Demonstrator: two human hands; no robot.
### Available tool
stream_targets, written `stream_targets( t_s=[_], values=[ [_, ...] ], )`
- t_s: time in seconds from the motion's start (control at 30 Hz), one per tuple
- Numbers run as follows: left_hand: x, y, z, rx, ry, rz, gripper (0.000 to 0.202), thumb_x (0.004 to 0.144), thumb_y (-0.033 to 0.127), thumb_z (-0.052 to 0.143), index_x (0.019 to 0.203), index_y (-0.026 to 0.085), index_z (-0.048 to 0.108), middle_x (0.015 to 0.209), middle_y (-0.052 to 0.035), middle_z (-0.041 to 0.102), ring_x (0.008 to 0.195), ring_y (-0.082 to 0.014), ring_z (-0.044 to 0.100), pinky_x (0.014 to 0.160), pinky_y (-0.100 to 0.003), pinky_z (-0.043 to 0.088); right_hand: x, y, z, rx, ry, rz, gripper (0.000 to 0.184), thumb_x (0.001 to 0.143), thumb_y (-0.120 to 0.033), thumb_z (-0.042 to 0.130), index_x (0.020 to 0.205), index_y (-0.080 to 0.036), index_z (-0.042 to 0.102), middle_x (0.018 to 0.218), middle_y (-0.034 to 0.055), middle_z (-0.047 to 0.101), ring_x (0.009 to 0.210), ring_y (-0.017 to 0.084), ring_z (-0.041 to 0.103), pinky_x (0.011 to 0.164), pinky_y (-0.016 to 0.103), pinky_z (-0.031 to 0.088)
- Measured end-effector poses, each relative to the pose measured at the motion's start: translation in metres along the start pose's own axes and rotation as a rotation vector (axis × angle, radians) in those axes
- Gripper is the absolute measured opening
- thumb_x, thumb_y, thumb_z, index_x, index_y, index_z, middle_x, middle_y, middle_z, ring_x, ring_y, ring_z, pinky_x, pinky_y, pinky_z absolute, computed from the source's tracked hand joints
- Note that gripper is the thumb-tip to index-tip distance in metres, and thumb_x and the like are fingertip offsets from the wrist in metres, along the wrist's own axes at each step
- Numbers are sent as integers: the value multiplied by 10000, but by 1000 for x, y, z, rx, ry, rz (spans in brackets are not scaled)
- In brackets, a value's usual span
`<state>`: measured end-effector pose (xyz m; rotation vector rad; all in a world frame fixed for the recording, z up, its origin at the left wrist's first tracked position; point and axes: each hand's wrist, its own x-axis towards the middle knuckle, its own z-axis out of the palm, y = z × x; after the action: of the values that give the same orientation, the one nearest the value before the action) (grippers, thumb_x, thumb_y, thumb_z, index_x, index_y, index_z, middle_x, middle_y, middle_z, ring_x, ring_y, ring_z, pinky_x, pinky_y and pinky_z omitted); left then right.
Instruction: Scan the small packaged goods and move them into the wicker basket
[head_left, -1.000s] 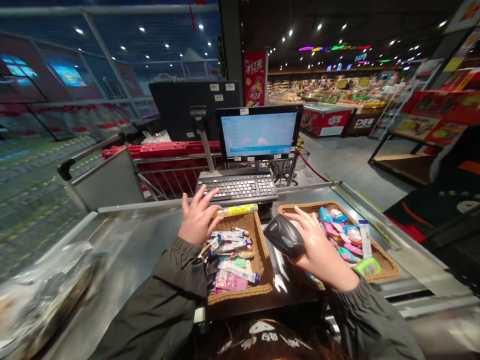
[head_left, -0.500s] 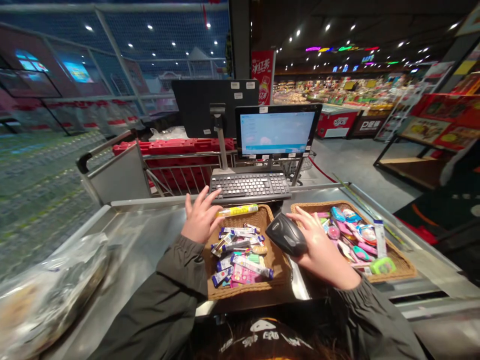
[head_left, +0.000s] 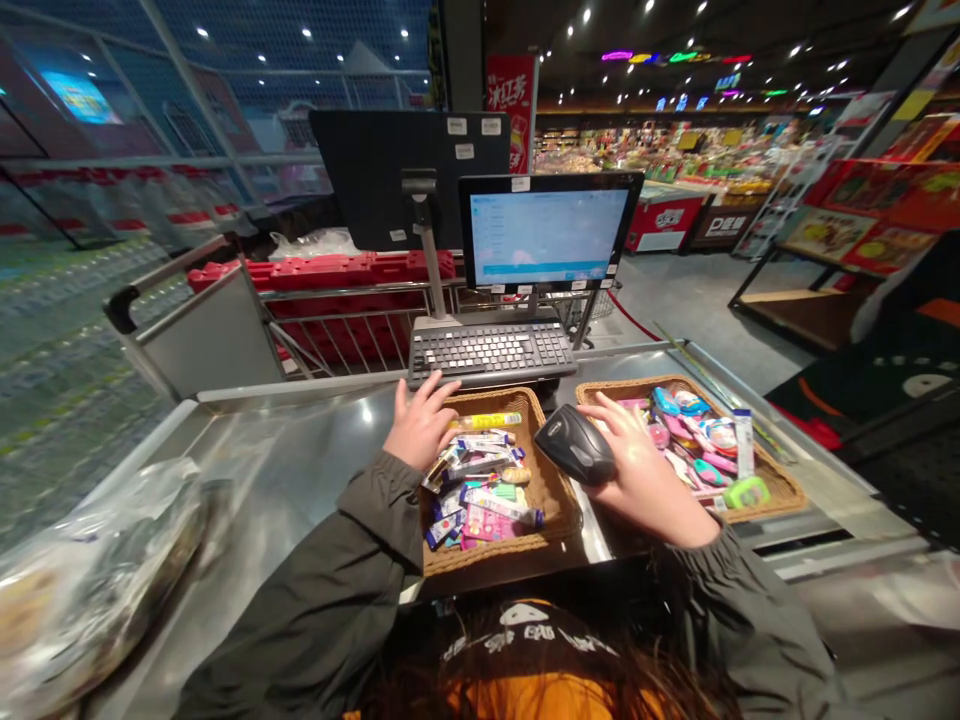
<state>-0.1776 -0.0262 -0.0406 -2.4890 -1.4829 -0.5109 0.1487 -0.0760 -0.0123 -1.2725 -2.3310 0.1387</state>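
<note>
Two hands: right grip (head_left: 637,480) wraps a barcode scanner (head_left: 574,445), left hand (head_left: 421,425) open beside a wicker basket (head_left: 551,520).

Small ceiling spotlights (head_left: 306,33) light the place, glare streaks the steel counter (head_left: 300,440), and the left edge smears and bends

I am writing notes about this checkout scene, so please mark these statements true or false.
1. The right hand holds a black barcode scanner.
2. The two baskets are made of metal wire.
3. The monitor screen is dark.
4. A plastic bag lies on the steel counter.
1. True: the right hand holds the black barcode scanner.
2. False: the left basket and the right basket are woven wicker.
3. False: the monitor is lit, with a pale blue screen.
4. True: a plastic bag lies on the steel counter.
</note>
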Motion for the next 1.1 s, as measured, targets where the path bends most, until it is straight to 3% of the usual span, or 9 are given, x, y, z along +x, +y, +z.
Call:
stream_targets(
  t_s=[0.27, 0.47, 0.7, 0.8, 0.93, 1.1],
  values=[
    [-1, 19, 37, -54, -170, 82, 68, 831, 239, 665, 828, 209, 726, 1431, -93, 538, 1422, -345, 341, 1135, -726, 48, -3, 10, 1, -6, -37, 19, 494, 721, -237, 612, 1211, -184, 590, 1370, 152, 516, 1402, 404, 315, 1135, 678, 214],
    [-8, 28, 59, -84, -273, 132, 95, 836, 243, 655, 791, 225, 737, 1391, -75, 578, 1409, -309, 374, 1155, -685, -3, -6, 19, 2, 36, -47, 23, 485, 722, -240, 614, 1204, -192, 595, 1352, 144, 528, 1401, 392, 326, 1133, 647, 257],
    [-20, 47, 91, -45, -393, 174, 126, 812, 224, 649, 713, 227, 726, 1386, -81, 583, 1390, -307, 406, 1165, -661, 17, -10, 27, -8, 32, -46, 42, 484, 731, -239, 612, 1212, -183, 596, 1338, 148, 542, 1392, 388, 337, 1132, 652, 247],
    [-14, 52, 87, -37, -380, 189, 50, 769, 262, 704, 776, 225, 736, 1418, -101, 550, 1379, -342, 411, 1165, -659, 41, -15, 33, -13, 30, -81, 56, 480, 722, -214, 602, 1202, -191, 611, 1330, 144, 553, 1392, 380, 344, 1134, 641, 248],
    [14, 66, 69, -67, -313, 247, 151, 766, 329, 735, 887, 239, 724, 1452, -95, 516, 1396, -342, 383, 1162, -666, 67, -29, 49, -20, 20, -70, 103, 532, 720, -226, 608, 1250, -192, 585, 1342, 150, 553, 1375, 387, 371, 1130, 651, 241],
    [72, 113, 55, -140, -197, 337, 257, 853, 424, 641, 1018, 234, 696, 1484, -125, 469, 1426, -332, 331, 1150, -688, 87, -59, 89, -42, -41, 101, 222, 520, 722, -306, 658, 1223, -187, 583, 1343, 157, 555, 1364, 392, 394, 1135, 635, 249]
  ],
)
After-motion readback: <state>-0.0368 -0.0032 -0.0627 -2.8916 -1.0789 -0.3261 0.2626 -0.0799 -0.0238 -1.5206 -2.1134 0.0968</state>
